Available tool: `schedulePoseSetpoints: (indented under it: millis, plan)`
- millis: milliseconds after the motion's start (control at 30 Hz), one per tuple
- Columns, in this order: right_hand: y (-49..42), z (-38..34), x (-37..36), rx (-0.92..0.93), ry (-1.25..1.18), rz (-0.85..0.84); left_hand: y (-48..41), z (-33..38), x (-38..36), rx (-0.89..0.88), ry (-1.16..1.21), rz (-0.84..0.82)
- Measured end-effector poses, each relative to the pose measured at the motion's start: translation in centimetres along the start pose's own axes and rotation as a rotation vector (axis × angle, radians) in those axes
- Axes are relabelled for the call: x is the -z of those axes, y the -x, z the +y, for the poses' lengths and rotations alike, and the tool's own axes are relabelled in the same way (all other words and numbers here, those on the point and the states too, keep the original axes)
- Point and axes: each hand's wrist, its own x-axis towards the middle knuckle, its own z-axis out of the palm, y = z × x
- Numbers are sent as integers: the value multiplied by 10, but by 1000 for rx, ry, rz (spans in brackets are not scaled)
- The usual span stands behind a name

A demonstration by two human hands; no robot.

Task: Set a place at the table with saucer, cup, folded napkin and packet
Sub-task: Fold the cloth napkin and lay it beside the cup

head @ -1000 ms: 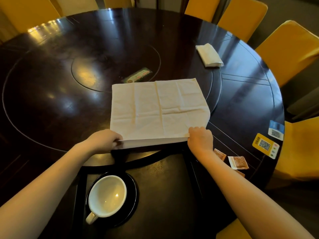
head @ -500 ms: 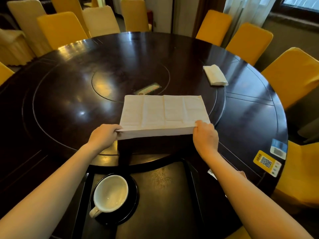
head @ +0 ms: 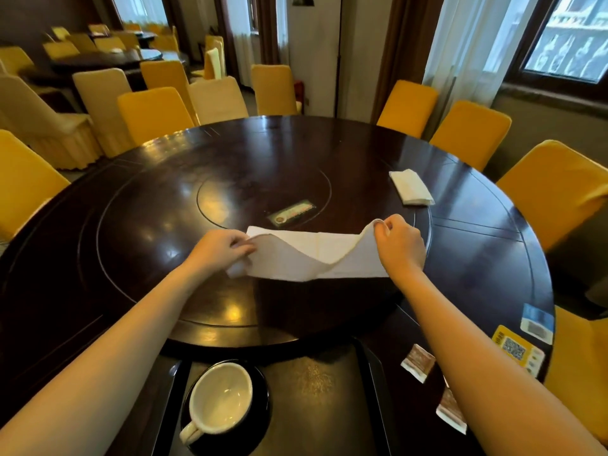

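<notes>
Both sides are on the napkin (head: 316,255): my left grip (head: 220,248) pinches its left corner low, close to the tabletop (head: 148,225), and my right grip (head: 399,245) pinches the right corner, lifted higher, so the cloth sags in a shallow dip between them. I hold it by two corners because that lets one whole edge travel over as a straight line. It's a fold in half, by my reckoning, with the raised edge heading for the far edge, which lies flat on the wood just beyond both grips. The lower layer lies flat under the raised flap, its near crease running squarely across in front of me. So the napkin is right here, spanning from one grip to the other, out towards the middle of the tabletop. Back by my body the cup (head: 223,394) sits on its saucer (head: 263,401) in a dark tray (head: 370,357), handle towards me, well apart from the cloth and parked there, I'd say, to give the folding room. The packets (head: 418,363) lie to my right near the edge, beside my right forearm, untouched. A second napkin (head: 411,187), already folded, rests further off to the right. Next, both corners need to land level, or the fold goes crooked.
</notes>
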Motion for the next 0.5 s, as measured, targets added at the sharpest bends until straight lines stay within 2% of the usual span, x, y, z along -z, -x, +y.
schedulePoseSetpoints:
  millis: [133, 300, 500]
  plan:
    - [-15, -22, 5, 4, -45, 13, 0, 6, 10, -9, -8, 27]
    - [-25, -28, 15, 26, -42, 117, 0, -11, 32, 82, -26, 175]
    - [-35, -57, 21, 114, -31, 200, -20, -4, 67, 102, -37, 382]
